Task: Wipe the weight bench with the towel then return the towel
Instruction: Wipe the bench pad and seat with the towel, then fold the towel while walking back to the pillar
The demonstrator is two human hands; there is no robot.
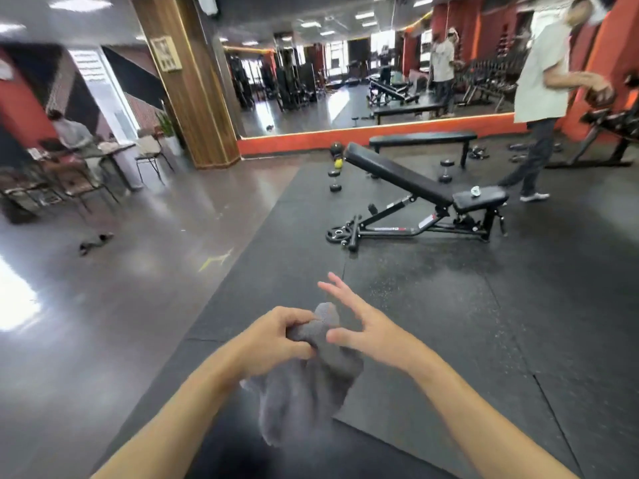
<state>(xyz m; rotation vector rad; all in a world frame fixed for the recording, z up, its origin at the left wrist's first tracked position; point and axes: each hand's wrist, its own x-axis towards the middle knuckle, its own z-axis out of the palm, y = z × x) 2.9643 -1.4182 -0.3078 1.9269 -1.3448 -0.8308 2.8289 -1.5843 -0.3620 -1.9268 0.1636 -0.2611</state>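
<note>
Left hand (273, 340): fist clamped on crumpled grey terry towel (304, 385).
Right hand (363, 326): fingers spread, thumb touching towel.
Black adjustable weight bench (415, 183): well apart, on mat.

Two bare forearms reach forward, close together. The left hand (276, 337) is curled into a fist around grey cloth; the right hand (359, 323) has fingers (333, 288) spread, thumb touching the cloth.
</note>
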